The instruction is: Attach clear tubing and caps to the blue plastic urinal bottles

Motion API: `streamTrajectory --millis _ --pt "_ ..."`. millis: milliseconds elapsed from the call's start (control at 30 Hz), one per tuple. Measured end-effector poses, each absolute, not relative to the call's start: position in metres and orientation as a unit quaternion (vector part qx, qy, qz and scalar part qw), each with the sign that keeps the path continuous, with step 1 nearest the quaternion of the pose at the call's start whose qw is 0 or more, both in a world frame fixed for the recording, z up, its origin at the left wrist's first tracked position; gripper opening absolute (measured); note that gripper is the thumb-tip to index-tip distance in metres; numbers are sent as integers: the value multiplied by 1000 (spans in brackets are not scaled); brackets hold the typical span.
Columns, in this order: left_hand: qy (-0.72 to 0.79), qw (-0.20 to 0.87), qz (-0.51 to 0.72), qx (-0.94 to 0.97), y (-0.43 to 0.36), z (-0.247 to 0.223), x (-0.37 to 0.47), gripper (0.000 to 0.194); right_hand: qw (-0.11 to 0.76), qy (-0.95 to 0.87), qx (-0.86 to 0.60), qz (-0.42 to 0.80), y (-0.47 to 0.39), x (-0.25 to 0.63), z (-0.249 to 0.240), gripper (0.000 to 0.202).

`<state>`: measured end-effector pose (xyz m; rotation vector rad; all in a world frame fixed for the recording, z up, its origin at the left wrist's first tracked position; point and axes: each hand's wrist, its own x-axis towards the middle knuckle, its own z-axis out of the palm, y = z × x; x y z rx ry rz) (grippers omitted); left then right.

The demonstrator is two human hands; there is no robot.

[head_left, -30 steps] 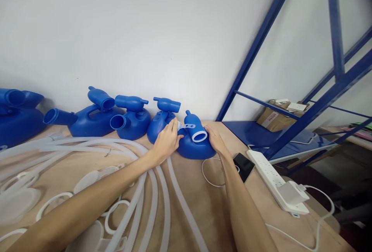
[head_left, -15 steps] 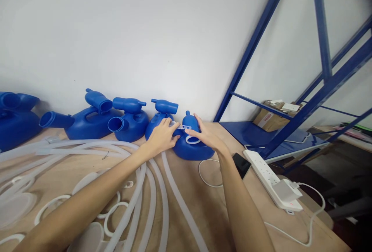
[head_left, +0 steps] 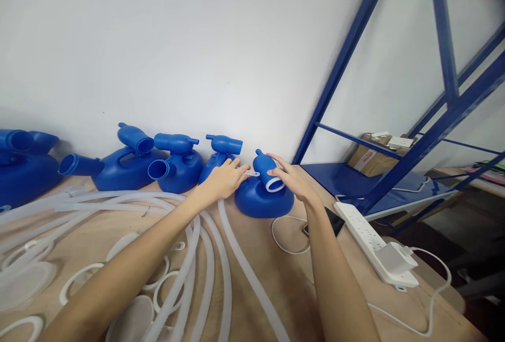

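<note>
My right hand (head_left: 289, 180) is closed round a blue spout piece (head_left: 263, 164) that rests on the top of a blue plastic bottle (head_left: 262, 202). A white ring (head_left: 275, 184) sits at the spout piece's wide mouth, which faces down and toward me. Just left of it, my left hand (head_left: 228, 178) pinches a small translucent white strap (head_left: 251, 173) with a hole at its end. Behind the left hand, another blue bottle with a spout piece (head_left: 225, 144) on top is partly hidden.
More blue bottles (head_left: 181, 171) line the wall to the left. Translucent hoses (head_left: 248, 268), white rings and clear discs (head_left: 130, 321) lie in front. To the right are a phone (head_left: 335, 221), a power strip (head_left: 369, 242) and a blue metal rack (head_left: 341, 176).
The spout piece has tilted so its ringed mouth now faces more toward me. The white ring has gone from below the right hand to the mouth. The view has shifted slightly.
</note>
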<state>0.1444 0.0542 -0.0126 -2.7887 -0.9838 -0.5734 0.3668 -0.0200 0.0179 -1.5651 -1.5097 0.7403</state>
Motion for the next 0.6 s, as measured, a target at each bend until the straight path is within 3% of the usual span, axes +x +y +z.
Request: streamTrajectory --millis 433,600 --pt "-467 88 -198 -857 33 -20 177 36 417 -602 -626 269 -20 372 20 64" --pt "-438 68 -193 -875 45 -15 168 40 404 -619 -612 280 -20 375 16 69"
